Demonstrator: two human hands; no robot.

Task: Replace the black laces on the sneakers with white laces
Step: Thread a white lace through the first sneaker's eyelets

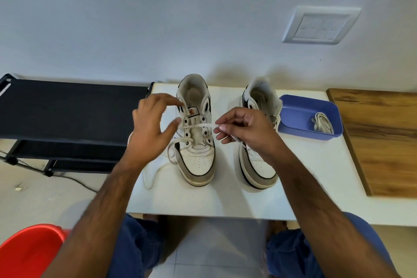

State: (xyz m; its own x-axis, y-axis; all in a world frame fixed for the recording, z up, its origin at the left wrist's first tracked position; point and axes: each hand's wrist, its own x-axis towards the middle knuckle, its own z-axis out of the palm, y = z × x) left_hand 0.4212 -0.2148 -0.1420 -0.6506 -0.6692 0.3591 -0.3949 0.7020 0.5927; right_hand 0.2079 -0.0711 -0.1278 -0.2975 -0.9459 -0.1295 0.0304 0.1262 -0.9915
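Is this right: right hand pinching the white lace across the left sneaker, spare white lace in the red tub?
Not quite. In the head view the spare white lace lies in the blue tub, not a red one. The right hand does pinch the white lace across the left sneaker.

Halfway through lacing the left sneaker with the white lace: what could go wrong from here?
1. The right hand pinches the white lace near its tip; a slip may pull it back out of the eyelet.
2. The lace's loose end trails to the table's edge and might snag or drag.
3. The left sneaker stands unheld, since the left hand is off it; a hard tug may shift it.
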